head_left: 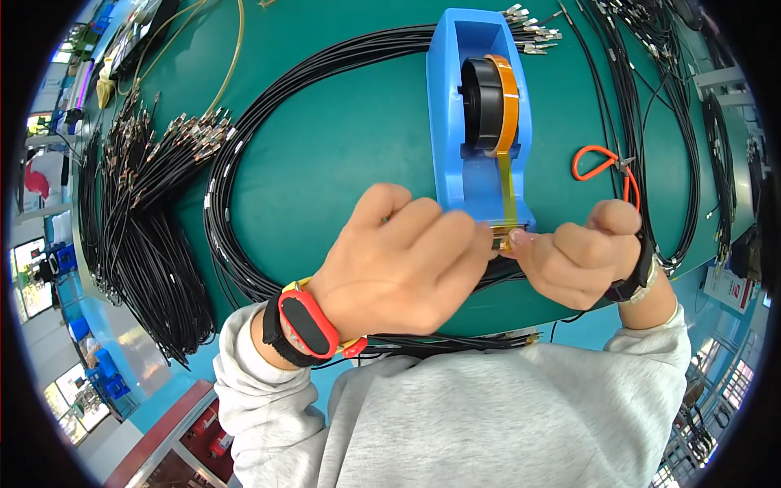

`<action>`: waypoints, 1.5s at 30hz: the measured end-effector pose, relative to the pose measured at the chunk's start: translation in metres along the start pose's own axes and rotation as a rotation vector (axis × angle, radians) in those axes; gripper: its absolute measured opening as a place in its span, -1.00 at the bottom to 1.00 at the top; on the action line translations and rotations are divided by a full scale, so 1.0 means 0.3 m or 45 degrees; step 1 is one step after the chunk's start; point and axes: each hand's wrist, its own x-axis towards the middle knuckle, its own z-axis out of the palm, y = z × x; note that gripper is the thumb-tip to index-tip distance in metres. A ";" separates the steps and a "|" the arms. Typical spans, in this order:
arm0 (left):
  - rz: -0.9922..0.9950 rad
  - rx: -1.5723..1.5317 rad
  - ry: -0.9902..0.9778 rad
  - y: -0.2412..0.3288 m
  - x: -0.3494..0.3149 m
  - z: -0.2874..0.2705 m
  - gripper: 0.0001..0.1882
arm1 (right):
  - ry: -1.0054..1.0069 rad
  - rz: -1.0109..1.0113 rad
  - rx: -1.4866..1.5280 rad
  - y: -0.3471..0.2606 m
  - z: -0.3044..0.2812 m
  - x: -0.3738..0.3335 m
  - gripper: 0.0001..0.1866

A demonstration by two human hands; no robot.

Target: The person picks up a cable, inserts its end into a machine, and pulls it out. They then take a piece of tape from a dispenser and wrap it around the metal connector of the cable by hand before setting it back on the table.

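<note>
A blue tape dispenser stands on the green table, holding a roll of amber tape on a black core. From the roll a yellowish tape strip runs down to the dispenser's near end. There my right hand is closed, its thumb and finger pinching the strip's end. Close against it, my left hand is curled shut, fingertips at a small shiny piece by the cutting edge; the fingers hide most of what it grips. A large loop of black cables passes around and behind the dispenser, its metal-ended connectors at the far side.
Orange-handled cutters lie right of the dispenser, beside more black cables. A thick heap of cables with metal tips covers the left side. Several cables lie along the near edge, close to my body.
</note>
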 end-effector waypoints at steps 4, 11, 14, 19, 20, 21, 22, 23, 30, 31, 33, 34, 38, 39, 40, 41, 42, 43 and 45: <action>-0.268 -0.283 -0.179 -0.001 0.002 0.007 -0.48 | 0.023 -0.091 0.021 -0.018 0.044 -0.038 -0.85; -0.229 -0.142 -0.334 -0.031 -0.014 0.062 -0.38 | -0.040 -0.111 -0.051 -0.025 0.064 -0.040 -0.85; -0.182 -0.131 -0.334 -0.062 -0.019 0.074 -0.36 | -0.096 -0.148 -0.134 -0.033 0.072 -0.034 -0.85; -0.139 -0.145 -0.293 -0.105 -0.046 0.104 -0.36 | -0.183 -0.170 -0.298 -0.064 0.115 -0.012 -0.85; -0.126 -0.142 -0.288 -0.116 -0.046 0.104 -0.36 | -0.192 -0.129 -0.296 -0.072 0.127 -0.006 -0.85; -0.087 -0.130 -0.313 -0.129 -0.048 0.098 -0.37 | -0.197 -0.122 -0.311 -0.092 0.136 0.009 -0.85; -0.048 -0.118 -0.337 -0.142 -0.050 0.094 -0.37 | -0.331 -0.102 -0.195 -0.122 0.146 0.028 -0.87; -0.008 -0.106 -0.362 -0.154 -0.048 0.093 -0.37 | -0.463 -0.079 -0.077 -0.149 0.154 0.044 -0.88; -0.193 -0.771 0.066 -0.162 -0.074 0.060 -0.70 | -0.198 1.383 1.513 0.041 0.005 0.173 -0.94; -0.224 -0.965 0.062 -0.150 -0.053 0.054 -0.73 | -0.203 1.376 1.501 0.058 -0.009 0.172 -0.94; -0.325 -1.146 0.191 -0.109 0.003 0.058 -0.79 | 0.185 1.382 1.527 0.095 -0.031 0.175 -0.93; -0.429 -1.330 0.305 -0.092 0.028 0.065 -0.83 | 0.382 1.374 1.534 0.104 -0.036 0.174 -0.89; -0.665 -2.056 0.201 -0.088 0.038 0.021 -0.73 | 0.510 0.665 0.423 0.101 -0.028 0.147 -0.75; -0.739 -2.324 0.060 -0.086 0.035 0.008 -0.68 | 0.507 0.654 0.417 0.099 -0.038 0.147 -0.75; -0.728 -2.323 0.067 -0.080 0.037 -0.002 -0.68 | 0.412 0.499 0.258 0.094 -0.052 0.147 -0.71; -0.735 -2.336 0.010 -0.074 0.038 -0.012 -0.68 | 0.316 0.346 0.101 0.087 -0.067 0.146 -0.67; -0.744 -2.349 -0.048 -0.069 0.039 -0.021 -0.68 | 0.221 0.193 -0.054 0.081 -0.077 0.145 -0.63; -0.756 -2.361 -0.106 -0.066 0.038 -0.026 -0.68 | 0.220 0.187 -0.055 0.075 -0.082 0.143 -0.63; -0.748 -2.350 -0.113 -0.064 0.041 -0.028 -0.68 | 0.169 0.171 -0.176 0.067 -0.092 0.138 -0.61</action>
